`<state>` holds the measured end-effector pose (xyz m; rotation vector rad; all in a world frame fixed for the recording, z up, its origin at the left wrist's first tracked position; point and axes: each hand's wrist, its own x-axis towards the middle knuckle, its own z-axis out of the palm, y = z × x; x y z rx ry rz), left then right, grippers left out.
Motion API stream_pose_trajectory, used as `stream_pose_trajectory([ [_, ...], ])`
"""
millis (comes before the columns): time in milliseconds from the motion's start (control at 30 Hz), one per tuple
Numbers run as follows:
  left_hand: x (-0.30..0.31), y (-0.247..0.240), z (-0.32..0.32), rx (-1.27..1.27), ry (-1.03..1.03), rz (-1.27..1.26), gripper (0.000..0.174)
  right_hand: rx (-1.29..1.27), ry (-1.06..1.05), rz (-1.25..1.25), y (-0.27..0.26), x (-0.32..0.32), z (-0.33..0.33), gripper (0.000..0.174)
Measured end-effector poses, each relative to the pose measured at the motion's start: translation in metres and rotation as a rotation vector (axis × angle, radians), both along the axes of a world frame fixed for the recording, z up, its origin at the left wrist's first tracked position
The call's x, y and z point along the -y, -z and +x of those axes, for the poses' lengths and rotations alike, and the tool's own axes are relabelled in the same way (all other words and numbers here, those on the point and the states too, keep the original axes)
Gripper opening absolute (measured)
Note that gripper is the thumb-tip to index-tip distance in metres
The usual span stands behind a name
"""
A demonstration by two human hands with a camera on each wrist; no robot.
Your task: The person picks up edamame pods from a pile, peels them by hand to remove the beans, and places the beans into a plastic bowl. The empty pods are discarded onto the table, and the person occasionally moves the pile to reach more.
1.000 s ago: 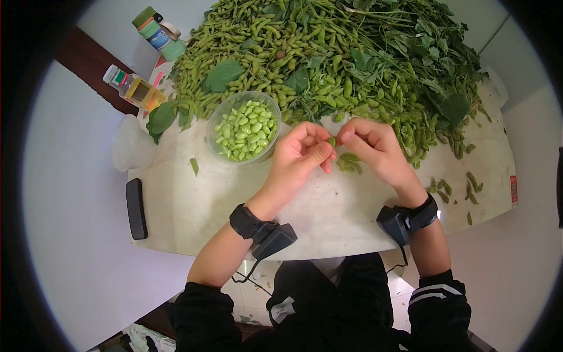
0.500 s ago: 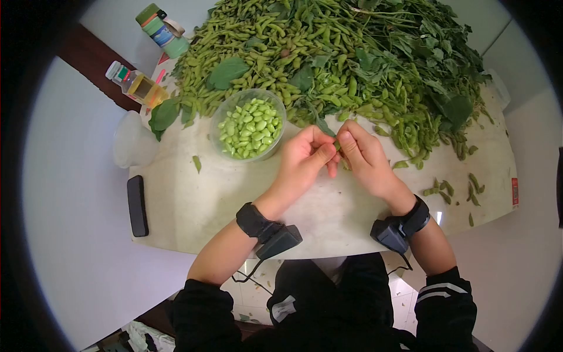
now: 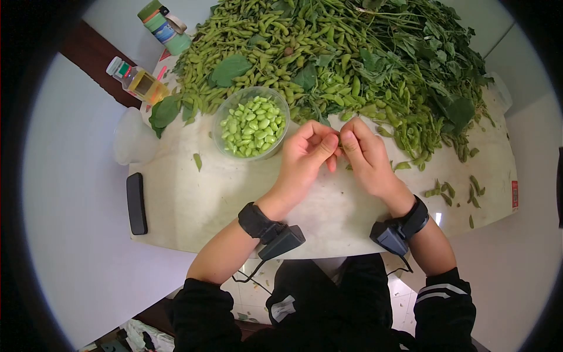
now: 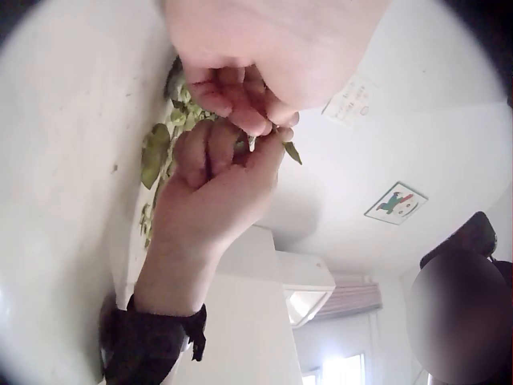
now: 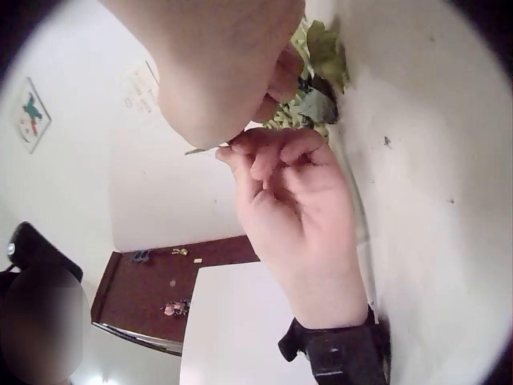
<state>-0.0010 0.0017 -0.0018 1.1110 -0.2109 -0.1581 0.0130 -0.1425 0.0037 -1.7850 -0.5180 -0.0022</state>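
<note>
Both hands meet over the table, to the right of a clear round bowl of shelled green beans. The left hand and the right hand pinch one green pod between their thumbs and fingertips. Fingers hide most of this pod in the head view. From the left wrist, the pod's pointed end sticks out past the fingertips; a thin tip shows in the right wrist view. Behind the hands lies a big heap of pods.
Leafy stalks cover the heap's right part. At the left stand an oil bottle, a green bottle and a clear plastic container; a black phone lies near the left edge. Loose pods lie at the right.
Over the last second the hands have drawn closer together around the pod. The green of the pod, visible between the fingers before, is now mostly covered in the head view.
</note>
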Motion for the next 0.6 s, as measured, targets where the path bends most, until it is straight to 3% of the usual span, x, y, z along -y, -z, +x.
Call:
stream_pose_trajectory([
  [100, 0.0006, -0.0020, 0.0000, -0.004, -0.025, 0.000, 0.015, 0.029, -0.032, -0.106, 0.0015, 0.0027, 0.0028, 0.018],
  [167, 0.0008, -0.0028, 0.0003, -0.014, -0.042, -0.004, 0.017, -0.071, -0.106, 0.107, -0.0011, 0.0012, 0.0022, 0.014],
  [300, 0.0007, -0.0064, -0.0003, -0.017, -0.057, 0.006, 0.019, -0.068, -0.081, 0.082, -0.0001, 0.0028, 0.0041, 0.013],
  [467, -0.0007, -0.0044, 0.0022, 0.020, -0.029, 0.130, 0.024, -0.090, -0.099, 0.228, -0.0009, 0.0035, 0.0077, 0.012],
  [600, 0.0033, -0.0052, 0.0014, 0.033, -0.093, 0.051, 0.025, -0.152, -0.087, 0.233, -0.0029, 0.0048, 0.0074, 0.011],
])
